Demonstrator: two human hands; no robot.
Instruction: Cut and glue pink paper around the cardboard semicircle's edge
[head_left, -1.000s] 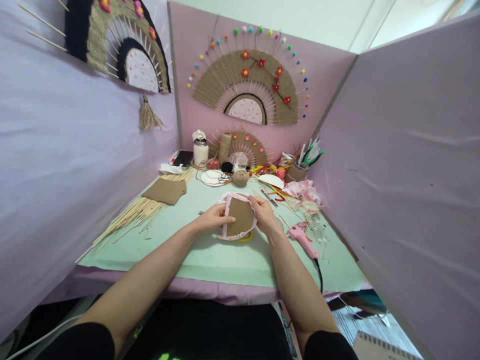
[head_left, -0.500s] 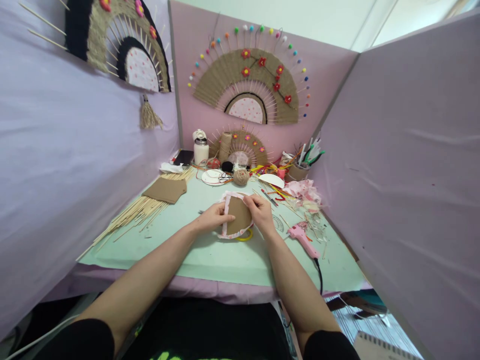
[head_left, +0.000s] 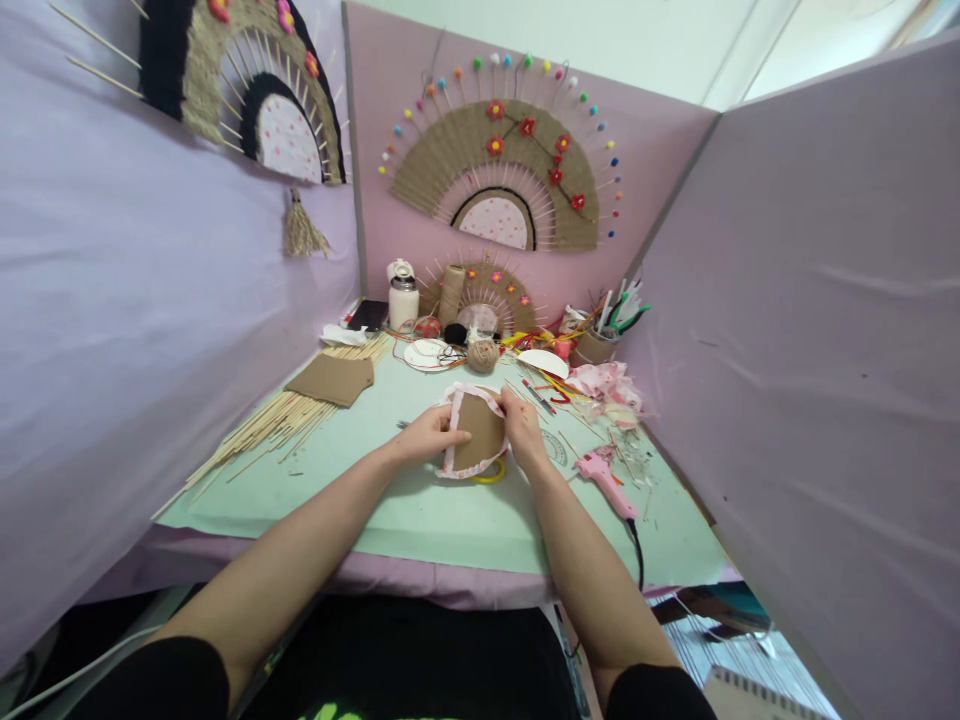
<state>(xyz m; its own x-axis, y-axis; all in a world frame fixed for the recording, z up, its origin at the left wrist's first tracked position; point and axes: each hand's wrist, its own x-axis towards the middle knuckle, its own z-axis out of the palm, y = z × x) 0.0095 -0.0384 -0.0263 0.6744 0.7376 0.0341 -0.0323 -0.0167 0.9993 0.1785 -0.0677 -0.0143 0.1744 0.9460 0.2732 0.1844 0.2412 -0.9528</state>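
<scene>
A brown cardboard half-disc [head_left: 478, 432] with pink floral fabric folded over its rim lies on the pale green mat [head_left: 352, 490] in the middle of the table. My left hand [head_left: 422, 437] rests on its left side, fingers curled onto the straight edge. On the right curved edge my right hand [head_left: 521, 430] pinches the fabric rim down. A yellow ring [head_left: 491, 474] peeks out under the piece.
A pink glue gun [head_left: 604, 480] lies right of my right hand, its cord running off the front edge. Bamboo skewers [head_left: 277, 422] and a cardboard piece [head_left: 331, 380] lie left. Twine ball [head_left: 482, 354], plates, a bottle [head_left: 403, 300] and fabric scraps [head_left: 611, 385] crowd the back. Fabric partitions wall three sides.
My right hand has slid along the curved fabric rim, from the top toward the right side. The left hand has stayed put on the piece.
</scene>
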